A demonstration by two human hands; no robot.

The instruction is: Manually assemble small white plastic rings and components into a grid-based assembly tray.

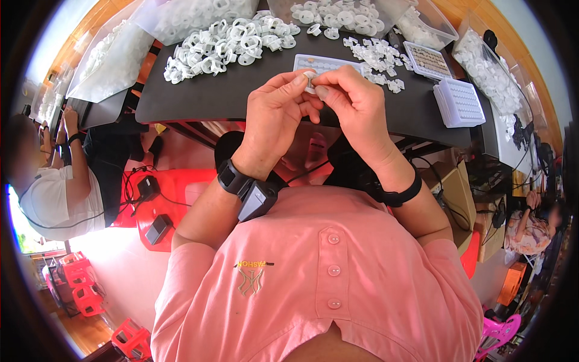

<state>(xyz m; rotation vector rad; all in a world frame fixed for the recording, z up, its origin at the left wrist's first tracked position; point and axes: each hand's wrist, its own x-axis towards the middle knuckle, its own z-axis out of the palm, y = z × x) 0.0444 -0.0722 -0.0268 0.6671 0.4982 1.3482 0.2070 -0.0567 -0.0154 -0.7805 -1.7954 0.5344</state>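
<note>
Between my fingertips, above the near part of the dark table (199,99), is a small white plastic part (310,82), mostly hidden by the fingers. My left hand (272,111) pinches it with thumb and forefinger. My right hand (357,107) grips the same part from the other side, thumb pressed against it. Just behind the hands lies a pale tray with round hollows (329,63), partly covered by them. A heap of white ring-shaped plastic parts (232,47) spreads beyond my left hand. Smaller white clip-like pieces (379,55) lie scattered past my right hand.
At the right stand a tray of small beige pieces (428,61) and a stack of white trays (458,104). Clear bins and bags of white parts (111,63) line the far edge and sides. Other people (66,181) sit left and right. A red stool (181,187) holds cabled devices.
</note>
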